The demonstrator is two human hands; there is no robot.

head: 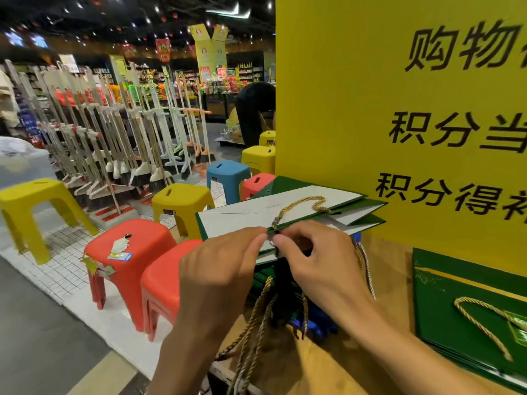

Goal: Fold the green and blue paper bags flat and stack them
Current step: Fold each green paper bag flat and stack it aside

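A green paper bag (288,210) with a white inside and a gold rope handle lies half folded and held up above the wooden counter (336,363). My left hand (219,269) and my right hand (316,252) pinch its near rim side by side. Below them sits a pile of more bags, dark green with a blue bag (319,320) partly showing, their rope handles hanging over the counter's edge. At the right lies a stack of flat green bags (467,315) with a gold handle on top.
A tall yellow sign (399,109) with black characters stands behind the counter. To the left are red stools (128,252), yellow stools and a blue stool, then a rack of brooms (114,132). A person bends over in the aisle beyond.
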